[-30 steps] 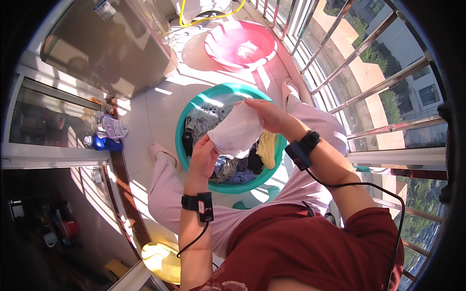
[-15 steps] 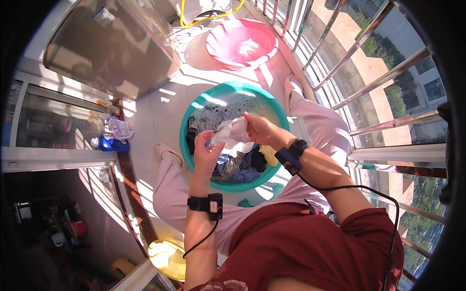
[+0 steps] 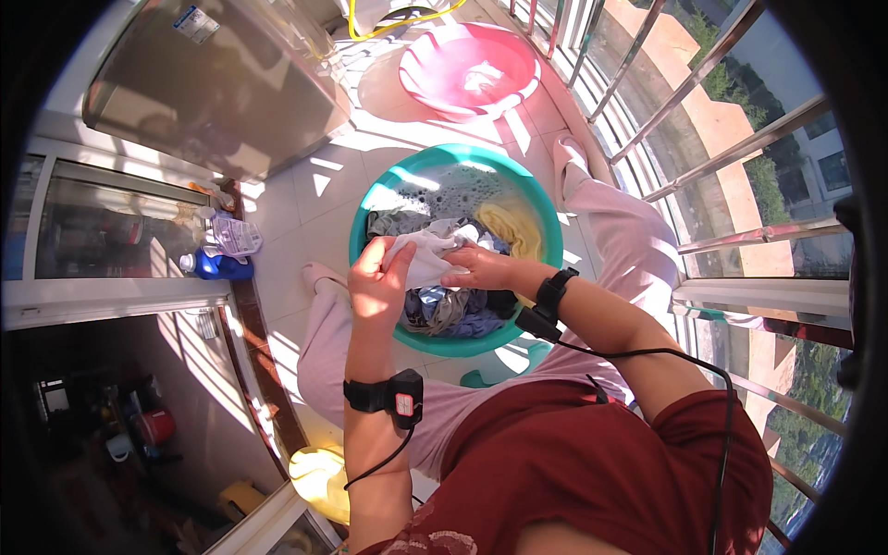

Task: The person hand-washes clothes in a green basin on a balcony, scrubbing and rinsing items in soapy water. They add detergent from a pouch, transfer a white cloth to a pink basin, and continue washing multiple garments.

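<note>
A small piece of white cloth (image 3: 427, 255) is stretched between my two hands, above a teal basin (image 3: 548, 185). My left hand (image 3: 379, 279) pinches its left end between thumb and fingers. On the other end, my right hand (image 3: 486, 266) is closed with the fingers pointing left. Which kind of garment it is, I cannot tell. Below lie wet clothes in foamy water (image 3: 449, 192): a yellow cloth (image 3: 511, 228) at the right side, and grey and dark blue clothes (image 3: 444, 316) at the near side. My hands and the white cloth hide the middle of the pile.
Beyond the basin stands a pink basin (image 3: 444, 69) with something white in it. At the left are a blue bottle (image 3: 222, 266) and a large appliance-like box (image 3: 222, 92). A yellow basin (image 3: 322, 481) sits near my left elbow. Window railings (image 3: 731, 153) run along the right.
My left hand has gone from open fingers to pinching the white cloth. My right hand has come lower and turned over it. More of the yellow cloth shows at the basin's right.
</note>
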`<state>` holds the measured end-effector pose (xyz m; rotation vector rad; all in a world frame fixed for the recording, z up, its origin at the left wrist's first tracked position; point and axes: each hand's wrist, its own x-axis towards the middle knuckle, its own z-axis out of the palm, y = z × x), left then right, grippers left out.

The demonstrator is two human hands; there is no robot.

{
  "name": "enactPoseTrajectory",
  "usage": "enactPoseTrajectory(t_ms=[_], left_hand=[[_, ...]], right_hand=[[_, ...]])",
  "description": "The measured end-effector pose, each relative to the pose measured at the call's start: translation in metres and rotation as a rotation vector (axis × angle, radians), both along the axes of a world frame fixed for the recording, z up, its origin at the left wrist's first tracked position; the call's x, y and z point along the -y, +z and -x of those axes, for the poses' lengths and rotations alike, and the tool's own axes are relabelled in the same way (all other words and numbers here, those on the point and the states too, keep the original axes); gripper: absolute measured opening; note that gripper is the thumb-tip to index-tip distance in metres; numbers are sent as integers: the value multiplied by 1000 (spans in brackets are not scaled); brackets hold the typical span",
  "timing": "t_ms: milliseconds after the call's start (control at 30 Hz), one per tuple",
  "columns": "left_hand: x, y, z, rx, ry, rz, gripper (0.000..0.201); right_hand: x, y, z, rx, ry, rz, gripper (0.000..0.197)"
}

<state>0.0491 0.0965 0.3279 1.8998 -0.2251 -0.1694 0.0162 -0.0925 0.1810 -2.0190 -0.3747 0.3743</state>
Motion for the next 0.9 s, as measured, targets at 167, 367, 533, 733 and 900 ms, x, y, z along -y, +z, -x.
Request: enactPoseTrajectory(t_ms=[167,367,533,733,900], left_hand=[[-35,20,-17,23,56,390,7],[-57,8,-16,-176,150,627,12],[-37,-20,15,-348,-17,642,9],[-34,-18,30,-343,-139,587,12],[-49,-4,27,-246,-152,614,14]], right_hand=[[15,7,-9,213,-104,274,49],[37,37,-30,85,-9,135,24],[15,-23,-9,4,-293,-24,26],[-3,-71,8,-382,-256,-192,53],[-4,-51,3,-256,-269,-161,34]])
